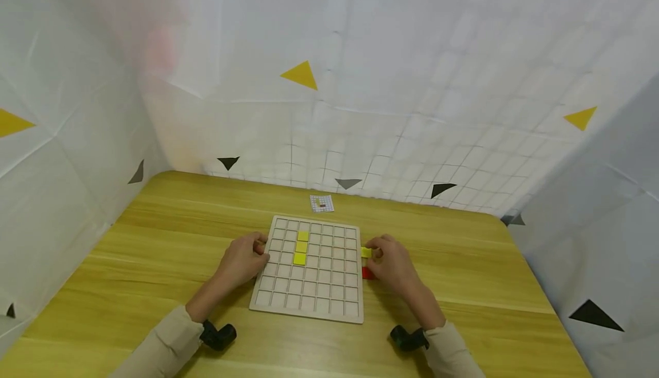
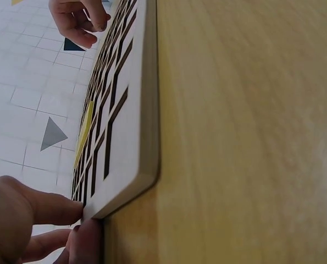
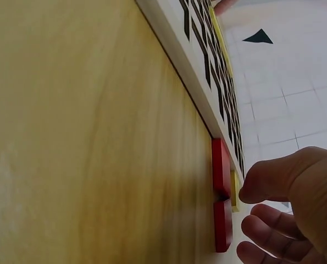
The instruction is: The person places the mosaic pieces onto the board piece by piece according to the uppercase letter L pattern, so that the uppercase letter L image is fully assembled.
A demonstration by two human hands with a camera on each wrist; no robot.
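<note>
A wooden grid board [image 1: 329, 309] lies flat on the table, with a column of yellow tiles [image 1: 300, 246] in its upper left part. My left hand [image 1: 243, 261] grips the board's left edge, thumb and fingers at the rim in the left wrist view. Off the board's right edge lie a yellow tile [image 1: 365, 252] and, nearer me, red tiles [image 1: 368, 273]. My right hand [image 1: 393, 263] hovers over these loose tiles, its fingers loosely bent. The right wrist view shows its thumb close beside the yellow tile [image 3: 234, 192], past two red tiles [image 3: 221, 168].
Beyond the board lies a small printed card [image 1: 321, 203] with a grid pattern. The wood-grain table [image 1: 170, 241] is enclosed by white sheets [image 1: 386, 52] bearing yellow, black and grey triangles. Black camera mounts [image 1: 218, 337] sit on both wrists.
</note>
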